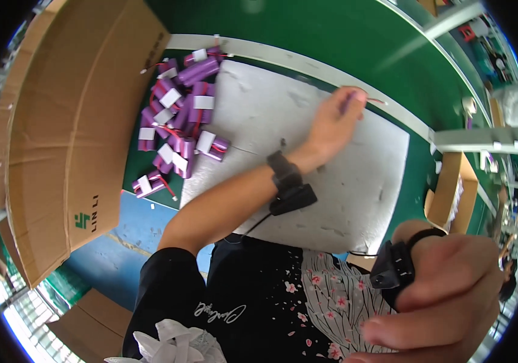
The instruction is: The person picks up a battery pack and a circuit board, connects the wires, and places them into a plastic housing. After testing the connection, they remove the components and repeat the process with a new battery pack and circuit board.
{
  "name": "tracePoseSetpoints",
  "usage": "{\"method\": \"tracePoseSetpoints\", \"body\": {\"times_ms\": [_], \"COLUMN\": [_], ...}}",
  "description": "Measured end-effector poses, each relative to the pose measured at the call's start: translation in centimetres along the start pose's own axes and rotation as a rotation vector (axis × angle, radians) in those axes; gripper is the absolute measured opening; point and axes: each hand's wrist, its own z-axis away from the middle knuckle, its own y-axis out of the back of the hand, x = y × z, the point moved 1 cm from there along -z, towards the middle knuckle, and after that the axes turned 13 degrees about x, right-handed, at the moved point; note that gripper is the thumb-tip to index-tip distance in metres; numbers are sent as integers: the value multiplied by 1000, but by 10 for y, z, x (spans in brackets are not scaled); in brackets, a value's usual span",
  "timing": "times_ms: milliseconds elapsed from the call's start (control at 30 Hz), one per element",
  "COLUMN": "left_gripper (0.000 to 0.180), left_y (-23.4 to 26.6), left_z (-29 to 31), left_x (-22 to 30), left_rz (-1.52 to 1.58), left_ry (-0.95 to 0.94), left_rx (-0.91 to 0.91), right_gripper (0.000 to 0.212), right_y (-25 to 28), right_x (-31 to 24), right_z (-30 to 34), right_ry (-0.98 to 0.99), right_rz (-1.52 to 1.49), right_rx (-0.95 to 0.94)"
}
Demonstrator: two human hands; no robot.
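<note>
My left hand is closed round a small purple battery pack, mostly hidden by the fingers. Its thin red lead with a white plug sticks out to the right. The hand is over the far right part of a white foam sheet. Close to the camera at the lower right, my right hand is raised off the work surface, its fingers loosely bent and apart. Nothing shows in it, and a black device is strapped on it. Several purple battery packs with white labels lie heaped left of the sheet.
A tall cardboard box borders the left side of the green bench. A smaller open carton stands at the right. A pale strip runs behind the foam. White ribbon-like strips show at the bottom.
</note>
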Motion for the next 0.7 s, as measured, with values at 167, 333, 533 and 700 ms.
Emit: {"method": "tracePoseSetpoints", "body": {"times_ms": [167, 333, 533, 700], "left_gripper": [37, 36, 36, 37], "left_y": [-3, 17, 20, 26], "left_z": [-2, -11, -21, -26], "left_x": [0, 2, 21, 33], "left_rz": [44, 77, 237, 249], "left_ry": [17, -120, -187, -107], "left_rx": [59, 382, 533, 546], "right_gripper": [4, 8, 29, 63], "right_y": [-4, -24, -14, -63], "right_x": [16, 56, 258, 422], "right_z": [-5, -18, -71, -74], "right_ry": [-62, -44, -333, -501], "right_rz": [-58, -189, 167, 585], "right_rx": [-16, -76, 3, -129]}}
